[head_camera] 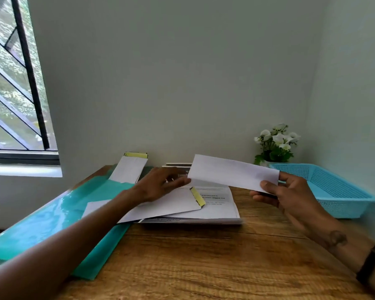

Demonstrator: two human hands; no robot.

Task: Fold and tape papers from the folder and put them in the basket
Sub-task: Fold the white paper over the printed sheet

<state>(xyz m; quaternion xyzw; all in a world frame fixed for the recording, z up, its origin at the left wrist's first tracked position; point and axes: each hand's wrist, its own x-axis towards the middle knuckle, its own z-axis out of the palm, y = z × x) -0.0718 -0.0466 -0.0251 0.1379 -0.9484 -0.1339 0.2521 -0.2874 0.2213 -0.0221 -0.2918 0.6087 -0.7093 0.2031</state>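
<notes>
My right hand (284, 191) pinches the right end of a folded white paper (230, 172) and holds it in the air above the table, just left of the blue basket (344, 191). My left hand (160, 182) reaches over the paper stack (221, 211), its fingertips touching the folded paper's left end. A folded paper with yellow tape (173, 204) lies on the stack. Another taped folded paper (129, 167) rests at the back against the wall. The green folder (52, 219) lies open on the left.
A pot of white flowers (276, 144) stands in the back right corner behind the basket. Walls close the table (204, 256) at the back and right. A barred window (15, 83) is on the left.
</notes>
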